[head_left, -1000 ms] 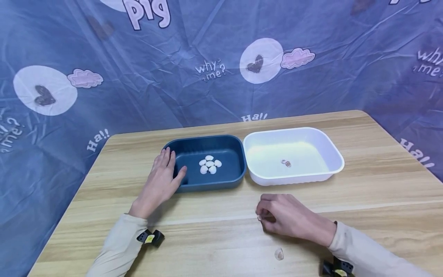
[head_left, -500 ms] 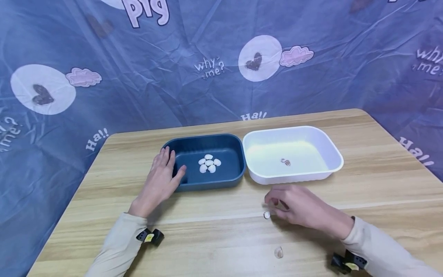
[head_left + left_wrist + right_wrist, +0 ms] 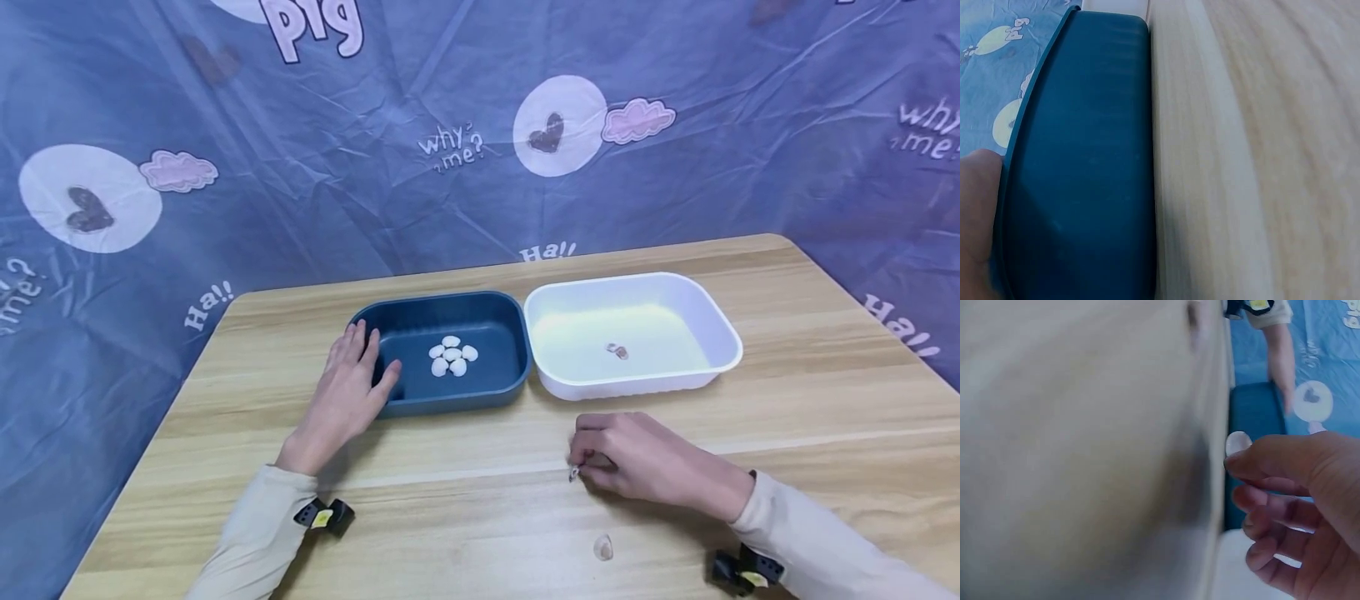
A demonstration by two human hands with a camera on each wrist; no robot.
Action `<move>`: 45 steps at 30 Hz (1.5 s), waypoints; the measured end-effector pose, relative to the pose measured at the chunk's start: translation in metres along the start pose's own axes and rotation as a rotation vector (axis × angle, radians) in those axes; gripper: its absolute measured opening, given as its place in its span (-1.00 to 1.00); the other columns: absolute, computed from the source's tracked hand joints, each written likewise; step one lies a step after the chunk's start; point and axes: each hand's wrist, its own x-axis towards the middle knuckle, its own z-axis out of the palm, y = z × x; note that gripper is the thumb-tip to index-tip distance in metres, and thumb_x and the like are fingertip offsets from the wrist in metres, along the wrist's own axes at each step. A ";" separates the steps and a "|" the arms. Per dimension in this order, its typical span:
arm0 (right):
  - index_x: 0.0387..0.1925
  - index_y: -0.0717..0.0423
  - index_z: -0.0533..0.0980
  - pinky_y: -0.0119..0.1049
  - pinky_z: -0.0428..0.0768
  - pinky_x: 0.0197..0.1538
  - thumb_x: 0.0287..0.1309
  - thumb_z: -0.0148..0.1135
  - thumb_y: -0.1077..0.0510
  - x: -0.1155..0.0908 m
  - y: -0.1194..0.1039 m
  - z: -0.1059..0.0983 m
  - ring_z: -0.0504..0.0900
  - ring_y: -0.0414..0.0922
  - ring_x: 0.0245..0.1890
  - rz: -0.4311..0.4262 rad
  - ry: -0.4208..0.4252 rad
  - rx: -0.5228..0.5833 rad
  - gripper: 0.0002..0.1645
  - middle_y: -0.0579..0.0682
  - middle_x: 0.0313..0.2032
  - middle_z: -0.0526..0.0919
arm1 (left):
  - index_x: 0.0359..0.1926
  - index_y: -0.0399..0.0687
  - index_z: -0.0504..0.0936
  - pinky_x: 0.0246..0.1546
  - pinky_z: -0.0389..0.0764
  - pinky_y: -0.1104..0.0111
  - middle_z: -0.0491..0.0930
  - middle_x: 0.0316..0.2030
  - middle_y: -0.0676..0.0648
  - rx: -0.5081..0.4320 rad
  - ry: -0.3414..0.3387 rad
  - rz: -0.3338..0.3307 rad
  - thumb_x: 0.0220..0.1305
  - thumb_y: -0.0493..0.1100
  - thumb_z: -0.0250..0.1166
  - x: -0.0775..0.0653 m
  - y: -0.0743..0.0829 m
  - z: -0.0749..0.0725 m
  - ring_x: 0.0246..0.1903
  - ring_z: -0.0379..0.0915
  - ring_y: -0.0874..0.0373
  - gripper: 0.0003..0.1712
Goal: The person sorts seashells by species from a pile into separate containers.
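Note:
My right hand (image 3: 633, 458) pinches a small pale seashell (image 3: 573, 472) between thumb and fingertips, low over the table in front of the white tray. In the right wrist view that shell (image 3: 1238, 442) shows white at the thumb tip. On the table nearer to me lies another shell (image 3: 603, 547), pale and brownish. My left hand (image 3: 341, 396) rests on the left end of the dark blue tray (image 3: 450, 404), fingers extended and thumb over the front rim. Several white shells (image 3: 452, 354) lie clustered in that tray. The white tray (image 3: 645, 386) holds small brownish shells (image 3: 618, 351).
The two trays stand side by side, rims almost touching, toward the back of the wooden table (image 3: 450, 517). Behind the table hangs a blue printed cloth (image 3: 360, 167). Each sleeve carries a small black camera at the wrist.
Half a second ago the right hand was a little farther right, with the shell beside its fingertips; now the fingers have closed on it. The left hand stays put.

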 end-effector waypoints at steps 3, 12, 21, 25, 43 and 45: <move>-0.42 -0.07 0.64 -0.55 0.54 -0.41 -0.12 0.43 0.31 0.004 0.004 -0.021 0.50 -0.43 -0.46 0.002 0.072 -0.020 -0.77 -0.28 -0.41 0.58 | 0.44 -0.42 0.03 0.43 -0.23 -0.06 -0.19 0.46 -0.40 0.001 0.006 0.007 0.48 0.18 -0.13 0.001 0.000 -0.002 0.46 -0.39 -0.24 -0.17; -0.49 -0.08 0.60 -0.38 0.41 -0.53 -0.17 0.45 0.34 0.024 0.057 -0.065 0.43 -0.32 -0.56 0.168 0.136 -0.252 -0.74 -0.27 -0.50 0.54 | 0.42 -0.43 0.08 0.42 -0.23 -0.08 -0.17 0.45 -0.42 -0.003 0.008 0.009 0.48 0.13 -0.09 -0.002 0.000 -0.004 0.46 -0.37 -0.26 -0.21; -0.65 -0.07 0.43 -0.33 0.33 -0.55 -0.18 0.28 0.42 0.041 0.099 -0.046 0.33 -0.24 -0.59 0.209 -0.032 -0.262 -0.67 -0.23 -0.61 0.37 | 0.39 -0.42 0.17 0.42 -0.18 -0.08 -0.10 0.44 -0.43 -0.005 0.031 0.019 0.48 0.13 -0.09 -0.004 -0.001 0.001 0.46 -0.33 -0.27 -0.24; -0.69 -0.06 0.34 -0.35 0.28 -0.58 -0.22 0.20 0.47 0.045 0.106 -0.040 0.26 -0.24 -0.64 0.172 -0.041 -0.326 -0.63 -0.21 -0.64 0.29 | 0.39 -0.41 0.20 0.42 -0.18 -0.08 -0.08 0.44 -0.43 -0.011 0.029 0.016 0.47 0.11 -0.07 -0.004 0.000 0.001 0.46 -0.33 -0.26 -0.26; -0.61 0.00 0.47 -0.30 0.34 -0.63 -0.21 0.25 0.47 0.040 0.091 -0.059 0.31 -0.24 -0.66 0.111 0.003 -0.395 -0.70 -0.19 -0.59 0.36 | 0.36 -0.41 0.26 0.42 -0.18 -0.07 -0.04 0.42 -0.45 -0.006 0.041 0.023 0.48 0.07 -0.05 0.000 -0.001 0.002 0.46 -0.31 -0.26 -0.31; -0.57 -0.02 0.52 -0.34 0.34 -0.61 -0.18 0.29 0.45 0.036 0.083 -0.062 0.33 -0.29 -0.64 0.113 0.060 -0.333 -0.71 -0.23 -0.56 0.42 | 0.37 -0.44 0.23 0.42 -0.18 -0.07 -0.04 0.42 -0.45 -0.006 0.040 0.020 0.48 0.07 -0.05 0.001 -0.001 0.002 0.46 -0.30 -0.25 -0.29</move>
